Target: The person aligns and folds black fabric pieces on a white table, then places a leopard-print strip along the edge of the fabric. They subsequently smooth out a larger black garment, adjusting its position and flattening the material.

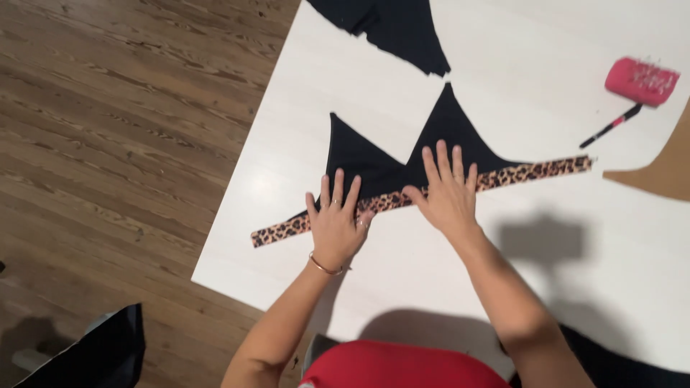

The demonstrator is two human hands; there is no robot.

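Two black fabric triangles (359,154) lie side by side on a white table (560,237), their lower edges along a long leopard-print band (532,172). My left hand (335,223) presses flat with fingers spread on the left triangle and the band. A bracelet circles its wrist. My right hand (448,192) lies flat, fingers spread, on the base of the right triangle (449,126) and the band. Neither hand grips anything.
More black fabric (402,29) lies at the table's far edge. A pink pincushion (641,80) and a black-and-pink pen (611,126) sit at the far right, beside a brown paper piece (665,172). Wooden floor (108,129) lies to the left, with dark cloth (100,356) at the lower left.
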